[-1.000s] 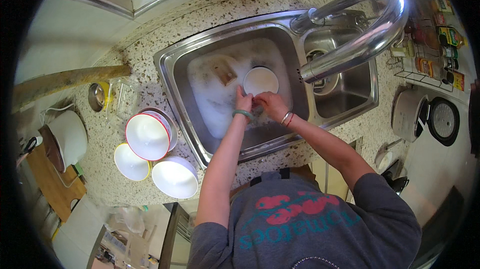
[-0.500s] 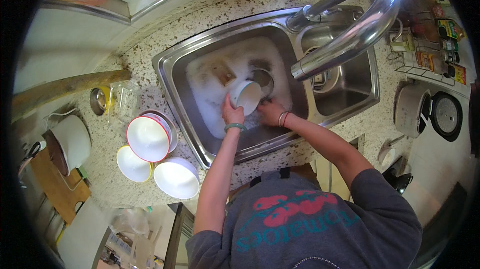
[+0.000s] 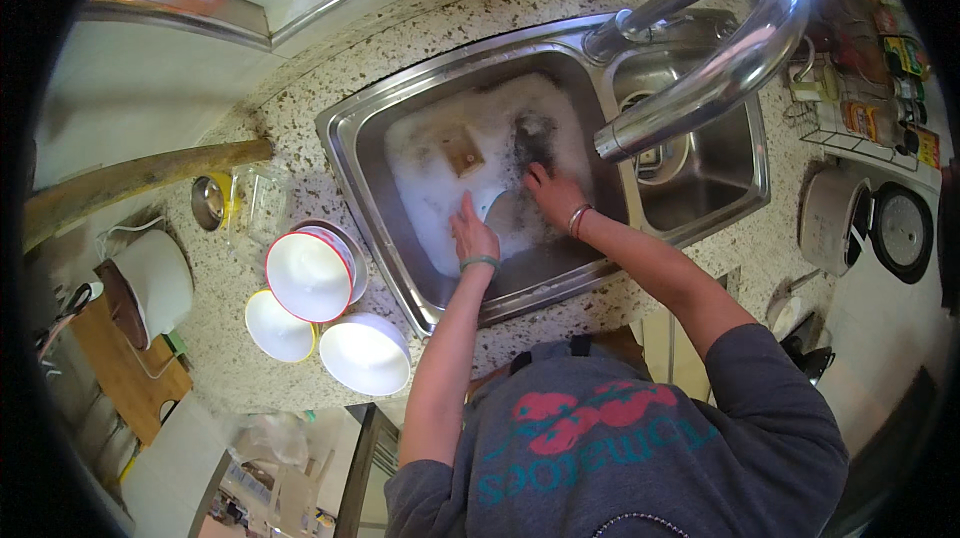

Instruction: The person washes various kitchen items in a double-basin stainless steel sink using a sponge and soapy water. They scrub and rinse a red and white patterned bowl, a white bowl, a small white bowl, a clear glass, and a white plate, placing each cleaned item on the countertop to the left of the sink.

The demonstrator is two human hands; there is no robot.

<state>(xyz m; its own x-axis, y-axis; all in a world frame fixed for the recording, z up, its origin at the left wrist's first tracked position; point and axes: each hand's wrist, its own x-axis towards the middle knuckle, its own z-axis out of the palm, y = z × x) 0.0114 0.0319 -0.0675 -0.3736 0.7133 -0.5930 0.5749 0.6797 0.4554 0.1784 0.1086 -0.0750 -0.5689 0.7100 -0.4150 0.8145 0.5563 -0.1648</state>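
Note:
In the large sink basin (image 3: 375,238), a pale bowl (image 3: 490,202) lies mostly sunk in the suds between my hands, with only part of its rim showing. My left hand (image 3: 472,234), with a green bangle at the wrist, is right beside that rim; its fingers are stretched and apart. Farther right, my right hand (image 3: 560,200) reaches over the foam with its fingers extended toward a dark patch of water (image 3: 535,141). Nothing shows in its grasp. A brown rectangular object (image 3: 462,151) sits in the foam beyond my left hand.
Left of the sink are a red-rimmed bowl (image 3: 308,275), a yellow-rimmed bowl (image 3: 278,328) and a white bowl (image 3: 366,354). The faucet (image 3: 690,103) arches over the divider beside the small basin (image 3: 705,183). A rice cooker (image 3: 830,223) stands open at the right.
The pale bowl has gone from raised and tilted in my left hand down into the suds. My left hand's fingers have spread, and my right hand has moved up and away from me.

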